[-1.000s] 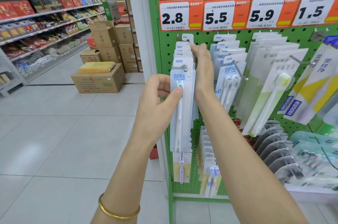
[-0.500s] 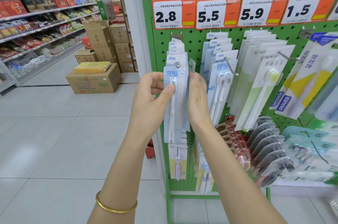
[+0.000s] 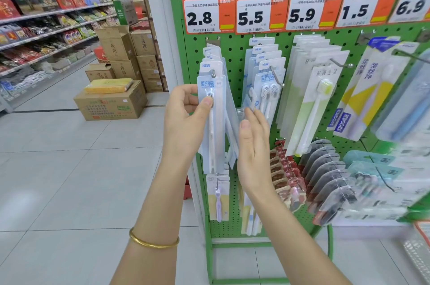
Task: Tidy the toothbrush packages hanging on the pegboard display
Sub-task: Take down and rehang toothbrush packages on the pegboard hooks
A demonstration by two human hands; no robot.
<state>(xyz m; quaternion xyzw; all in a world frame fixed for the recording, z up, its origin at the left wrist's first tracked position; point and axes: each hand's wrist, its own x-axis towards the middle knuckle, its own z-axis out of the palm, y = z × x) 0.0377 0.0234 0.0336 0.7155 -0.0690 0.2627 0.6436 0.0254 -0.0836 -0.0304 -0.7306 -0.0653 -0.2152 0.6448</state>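
Left hand (image 3: 186, 124) pinches the front toothbrush package (image 3: 218, 135), likely light and bendy, near its top; right hand (image 3: 253, 147), fingers straight, flanks it.

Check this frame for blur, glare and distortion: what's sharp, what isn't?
Head view: even store light, no hard shadows; left hand and front package sharp; right-edge packs smeared by blur; wide-angle lens skews the pegboard; faint sheen on the floor.

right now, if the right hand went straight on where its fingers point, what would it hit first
Likely the tilted pack just above the right hand, by the twin-brush row; depth is unclear, they may touch.
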